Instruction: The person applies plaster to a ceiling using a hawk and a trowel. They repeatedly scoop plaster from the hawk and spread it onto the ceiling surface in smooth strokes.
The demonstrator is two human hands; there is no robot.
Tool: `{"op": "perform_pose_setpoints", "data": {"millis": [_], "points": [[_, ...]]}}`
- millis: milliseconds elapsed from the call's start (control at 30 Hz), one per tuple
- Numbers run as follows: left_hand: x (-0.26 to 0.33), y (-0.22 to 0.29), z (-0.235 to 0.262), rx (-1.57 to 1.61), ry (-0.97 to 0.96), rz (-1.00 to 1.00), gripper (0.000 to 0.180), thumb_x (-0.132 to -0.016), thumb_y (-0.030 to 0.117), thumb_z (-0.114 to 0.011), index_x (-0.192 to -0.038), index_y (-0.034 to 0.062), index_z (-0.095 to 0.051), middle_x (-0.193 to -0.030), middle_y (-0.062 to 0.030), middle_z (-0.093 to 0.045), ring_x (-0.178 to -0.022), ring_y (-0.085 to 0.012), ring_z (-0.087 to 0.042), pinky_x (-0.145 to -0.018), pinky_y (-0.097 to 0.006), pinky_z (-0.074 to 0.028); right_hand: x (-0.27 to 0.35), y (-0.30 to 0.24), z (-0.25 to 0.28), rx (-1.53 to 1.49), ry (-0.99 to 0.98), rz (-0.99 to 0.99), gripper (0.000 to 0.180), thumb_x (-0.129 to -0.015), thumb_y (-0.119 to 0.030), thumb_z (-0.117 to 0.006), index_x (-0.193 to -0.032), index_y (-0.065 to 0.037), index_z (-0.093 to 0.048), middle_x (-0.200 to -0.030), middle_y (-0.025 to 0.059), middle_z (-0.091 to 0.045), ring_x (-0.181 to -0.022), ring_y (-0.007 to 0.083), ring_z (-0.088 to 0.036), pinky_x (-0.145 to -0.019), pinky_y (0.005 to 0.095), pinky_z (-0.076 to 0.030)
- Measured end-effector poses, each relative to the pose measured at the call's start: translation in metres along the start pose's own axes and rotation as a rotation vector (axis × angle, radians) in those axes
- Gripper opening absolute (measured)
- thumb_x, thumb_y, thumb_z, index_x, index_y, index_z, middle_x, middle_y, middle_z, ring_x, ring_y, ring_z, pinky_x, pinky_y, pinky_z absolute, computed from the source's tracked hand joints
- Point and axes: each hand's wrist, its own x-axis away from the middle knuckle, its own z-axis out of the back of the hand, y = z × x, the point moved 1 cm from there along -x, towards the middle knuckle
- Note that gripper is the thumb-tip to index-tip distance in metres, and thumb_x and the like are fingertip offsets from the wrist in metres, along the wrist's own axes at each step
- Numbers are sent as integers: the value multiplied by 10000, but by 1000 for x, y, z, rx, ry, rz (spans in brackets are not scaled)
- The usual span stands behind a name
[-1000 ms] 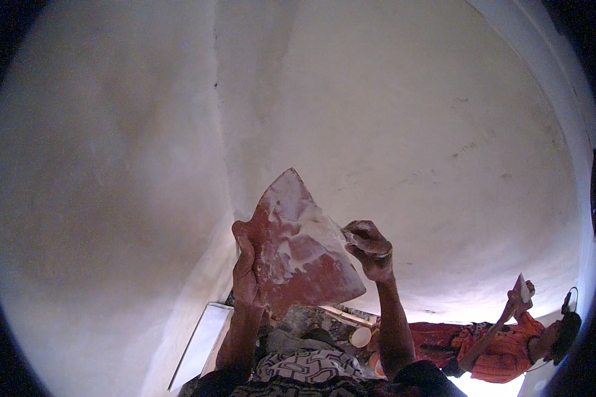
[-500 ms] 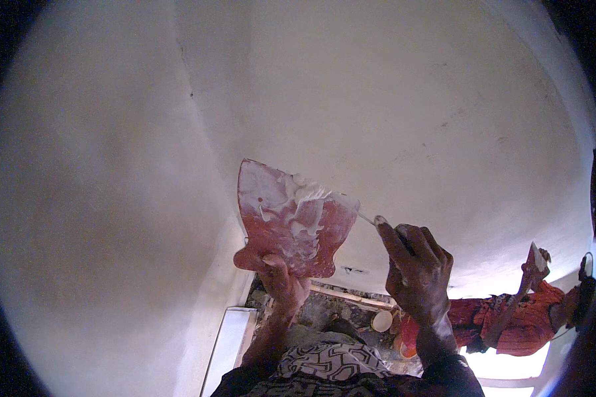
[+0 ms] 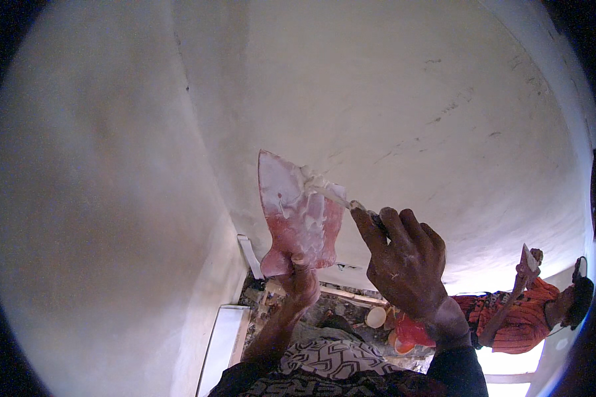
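Note:
My left hand [image 3: 302,286] grips the lower edge of a red plastic putty board [image 3: 279,235], its thumb on the smeared face. The board stands tilted, wide edge up, coated with whitish paste. A thicker ridge of wet putty [image 3: 316,182] lies along its upper edge. From the right, my right hand [image 3: 409,264] is closed round the handle of a putty knife, mostly hidden by the fingers. The thin knife blade [image 3: 332,197] reaches over the board's upper right edge and appears to touch the putty.
A pale plastered wall [image 3: 391,86] with dark streaks meets a left wall [image 3: 99,198] at a corner. At right, a co-worker in an orange shirt [image 3: 520,324] holds a pale flat tool. A white panel [image 3: 222,347] leans lower left; a pale round container [image 3: 376,317] sits on the littered floor.
My right hand has moved left, bringing the knife blade from beside the board onto its upper edge. The board has shifted slightly right and turned narrower to view.

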Motion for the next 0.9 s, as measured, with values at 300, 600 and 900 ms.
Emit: {"op": "perform_pose_setpoints", "data": {"millis": [300, 600, 900], "points": [[-16, 28, -21, 3, -279, -267, 672, -935, 435, -536, -1327, -90, -384, -1186, -132, -552, -1057, -195, -510, -897, -326, -413, -19, 3, 4, -43, -76, 96, 506, -651, -30, -617, -1154, -82, -627, -799, 17, -566, -698, 164, -587, -515, 318, -458], [-18, 32, -16, -2, -196, -97, 624, -944, 457, -540, -1298, -48, -443, -1156, -99, -571, -1026, -170, -533, -876, -328, -435, -31, 57, -20, -625, -207, 117, 355, -790, -45, -681, -1141, -100, -668, -695, 69, -637, -531, 136, -562, -482, 291, -455], [-21, 33, -21, 395, -74, 145, 609, -916, 516, -531, -1331, 89, -403, -1218, -78, -549, -980, -197, -597, -777, -348, -545, -18, 92, -33, -1454, -293, -439, 358, -859, -77, -669, -1215, -89, -635, -753, 92, -675, -549, 108, -551, -482, 259, -457]]}}
